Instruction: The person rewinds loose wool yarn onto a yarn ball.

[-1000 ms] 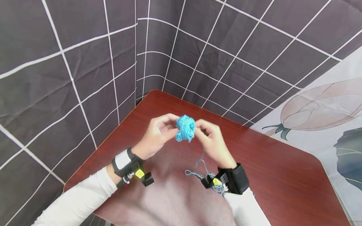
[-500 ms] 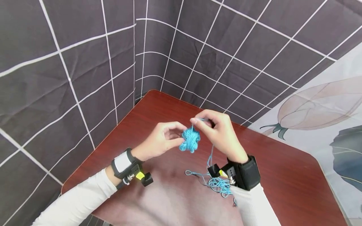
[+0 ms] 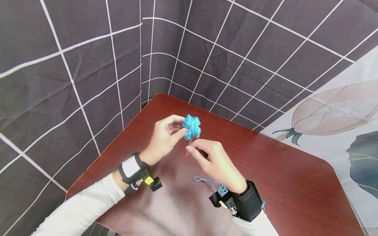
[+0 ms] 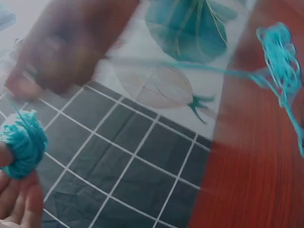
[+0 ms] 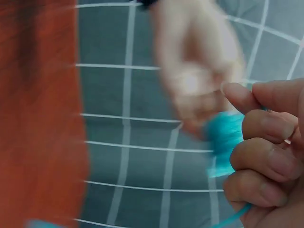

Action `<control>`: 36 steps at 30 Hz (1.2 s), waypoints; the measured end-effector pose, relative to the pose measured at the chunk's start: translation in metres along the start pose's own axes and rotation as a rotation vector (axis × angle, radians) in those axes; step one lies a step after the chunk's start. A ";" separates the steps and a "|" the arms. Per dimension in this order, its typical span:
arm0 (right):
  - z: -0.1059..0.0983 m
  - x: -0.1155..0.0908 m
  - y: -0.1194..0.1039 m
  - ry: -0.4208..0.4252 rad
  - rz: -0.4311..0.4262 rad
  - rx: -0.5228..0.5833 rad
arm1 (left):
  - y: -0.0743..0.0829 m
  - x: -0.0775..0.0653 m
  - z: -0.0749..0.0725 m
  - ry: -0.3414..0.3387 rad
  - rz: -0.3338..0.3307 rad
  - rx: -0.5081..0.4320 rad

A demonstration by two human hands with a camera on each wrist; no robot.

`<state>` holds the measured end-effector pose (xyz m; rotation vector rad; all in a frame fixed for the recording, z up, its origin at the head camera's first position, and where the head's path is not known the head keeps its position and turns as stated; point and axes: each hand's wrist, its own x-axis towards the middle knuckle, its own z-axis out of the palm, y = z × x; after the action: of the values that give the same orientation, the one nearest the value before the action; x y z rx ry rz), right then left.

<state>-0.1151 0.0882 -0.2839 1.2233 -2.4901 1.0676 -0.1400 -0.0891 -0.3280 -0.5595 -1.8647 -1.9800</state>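
A small ball of blue yarn (image 3: 192, 127) is pinched between the thumb and fingers of my left hand (image 3: 165, 137), above the table. From its lower side a strand runs down to my right hand (image 3: 214, 160), which pinches it between thumb and forefinger. In the right wrist view the other fingers of the right hand (image 5: 266, 152) are curled, and the yarn emerges below them. The left wrist view shows the ball of yarn (image 4: 23, 145) at the left edge, the right hand blurred above it, and the strand (image 4: 204, 68) stretching toward the loose yarn.
A loose tangle of blue yarn (image 3: 222, 190) lies on the reddish-brown table (image 3: 283, 170), partly hidden under the right wrist; one loop sticks out leftward. A dark cloth with a white grid (image 3: 236, 49) hangs behind and at left, and a flower-patterned cloth (image 3: 325, 114) at right.
The right hand has swung from beside the ball, up over it, then down to below it, carrying the strand. The ball dipped, then rose again and turned in the left hand.
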 end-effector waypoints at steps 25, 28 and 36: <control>-0.020 0.014 -0.009 0.086 -0.076 0.021 | 0.001 -0.004 -0.004 -0.182 0.039 0.011; -0.032 0.024 -0.008 0.176 -0.076 0.044 | 0.003 -0.007 -0.003 -0.325 0.039 -0.072; -0.006 0.010 0.015 0.131 0.041 0.106 | 0.004 -0.005 -0.004 -0.154 0.006 -0.223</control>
<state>-0.1331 0.0921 -0.2830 1.0949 -2.3969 1.2621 -0.1333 -0.0935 -0.3273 -0.8007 -1.7341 -2.2130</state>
